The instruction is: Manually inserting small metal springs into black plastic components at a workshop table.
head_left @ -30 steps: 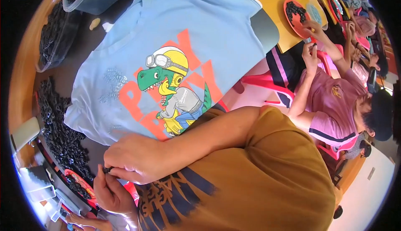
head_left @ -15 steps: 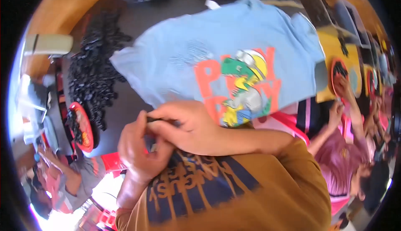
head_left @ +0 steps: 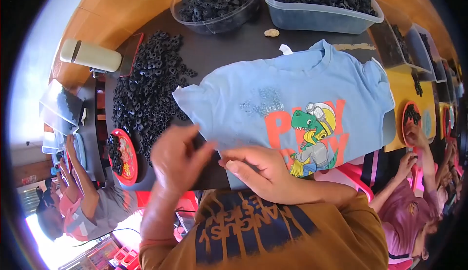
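My left hand (head_left: pixel 178 158), slightly blurred, is over the table's near edge beside a heap of small black plastic parts (head_left: pixel 146 89). Its thumb and fingers stand apart, and nothing shows between them. To its right, my right hand (head_left: pixel 258 170) is closed at the lower hem of a light blue T-shirt (head_left: pixel 224 89). Its thumb presses toward the curled fingers; whatever they may hold is hidden. The shirt lies spread on the dark table with a cartoon dinosaur print. A cluster of tiny clear pieces (head_left: pixel 265 101) rests on its upper left chest.
Behind the shirt stand a round clear bowl (head_left: pixel 214 23) and a rectangular plastic tub (head_left: pixel 317 19), both filled with black parts. A red plate (head_left: pixel 129 158), a phone (head_left: pixel 131 55) and a pale bottle (head_left: pixel 92 55) are at left. Co-workers sit on both sides.
My hands were together in front of my chest and have separated, the left one moving up toward the heap. The view has shifted, bringing the bowl and tub into fuller sight.
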`<state>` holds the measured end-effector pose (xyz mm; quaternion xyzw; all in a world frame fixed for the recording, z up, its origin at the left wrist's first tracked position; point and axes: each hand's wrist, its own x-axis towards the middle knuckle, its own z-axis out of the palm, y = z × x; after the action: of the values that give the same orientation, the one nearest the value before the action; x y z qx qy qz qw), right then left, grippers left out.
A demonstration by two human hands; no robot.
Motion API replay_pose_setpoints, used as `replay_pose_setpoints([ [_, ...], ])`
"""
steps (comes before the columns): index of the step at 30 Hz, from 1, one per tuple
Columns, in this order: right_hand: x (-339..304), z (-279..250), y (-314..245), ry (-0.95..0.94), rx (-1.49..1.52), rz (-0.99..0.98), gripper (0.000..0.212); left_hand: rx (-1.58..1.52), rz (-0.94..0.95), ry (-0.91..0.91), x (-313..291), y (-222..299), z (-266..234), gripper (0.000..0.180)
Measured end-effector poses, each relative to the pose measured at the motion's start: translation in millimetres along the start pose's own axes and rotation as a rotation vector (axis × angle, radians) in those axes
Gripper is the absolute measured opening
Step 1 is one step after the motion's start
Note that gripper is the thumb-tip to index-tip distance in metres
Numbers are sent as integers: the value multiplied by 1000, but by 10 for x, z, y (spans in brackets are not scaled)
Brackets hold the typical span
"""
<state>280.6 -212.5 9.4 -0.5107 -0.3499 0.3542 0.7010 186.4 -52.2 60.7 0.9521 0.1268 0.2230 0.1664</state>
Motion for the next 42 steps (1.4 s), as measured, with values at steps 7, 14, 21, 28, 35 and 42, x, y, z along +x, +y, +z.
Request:
replay_pose_setpoints([
  [7,2,-39,47,-117,-191,-78,17,40,-102,77,1472,-312,108,24],
  [14,-1,-12,32,-114,-82,-59,17,-130,-115,-40,1566,-419,-49,29],
  [21,53,20,142,-151,-157,-65,19,93,-325,127,68,-881,-478,21],
  [28,-29,96,113,-156,-241,-26,20,258,-800,418,-1263,-915,-740,11],
  [35,2,200,184,-104,-358,-59,17,290,-675,530,-1416,-1014,-646,12],
  [42,-34,253,155,-19,-395,-38,19,475,-589,457,-1386,-1274,-851,14],
])
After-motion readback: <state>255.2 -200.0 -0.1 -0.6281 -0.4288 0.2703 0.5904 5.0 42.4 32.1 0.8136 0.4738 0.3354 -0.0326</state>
